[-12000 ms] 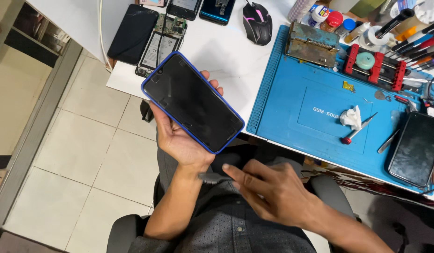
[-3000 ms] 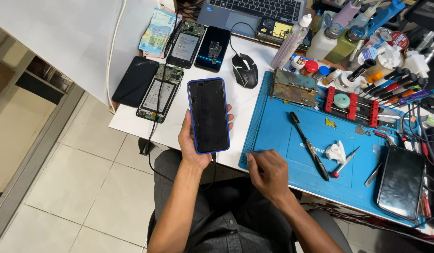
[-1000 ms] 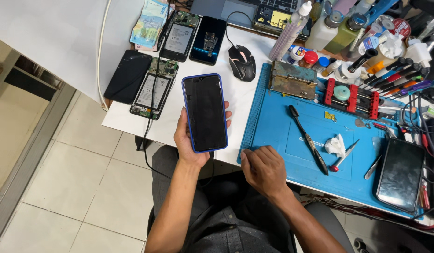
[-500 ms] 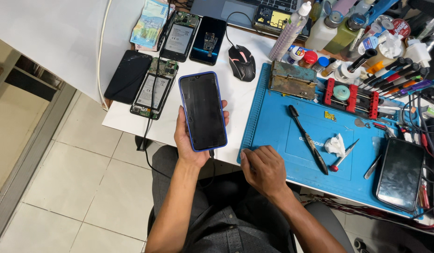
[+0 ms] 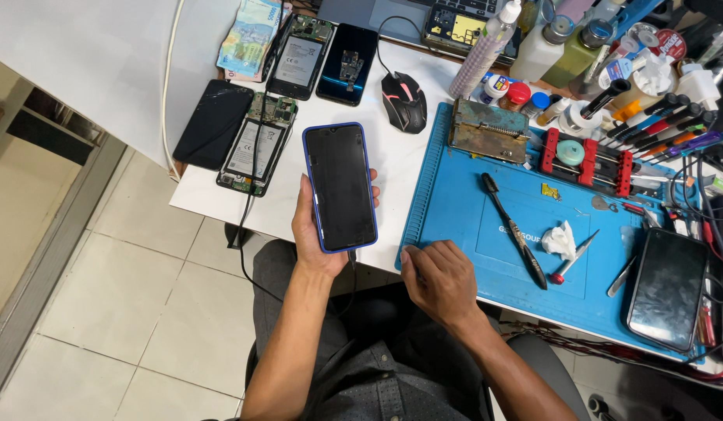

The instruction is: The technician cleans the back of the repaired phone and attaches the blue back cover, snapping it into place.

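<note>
Since half a second ago, little has shifted: the dark-screened smartphone in a blue case [image 5: 340, 185] stays upright above the white worktop's [image 5: 408, 168] front edge. Left hand [image 5: 321, 234] fingers are clamped round its lower sides. Farther right, the right hand [image 5: 439, 282] rests, fingers loosely curled, on the blue rubber mat's [image 5: 494, 257] front-left corner.

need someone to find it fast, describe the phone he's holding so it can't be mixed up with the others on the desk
Start at the blue work mat; just off its left edge, the left hand holds a phone upright over the white table. Its screen is dark, and a blue rim runs round it. The opened phones behind it lie flat and show their insides.
</note>
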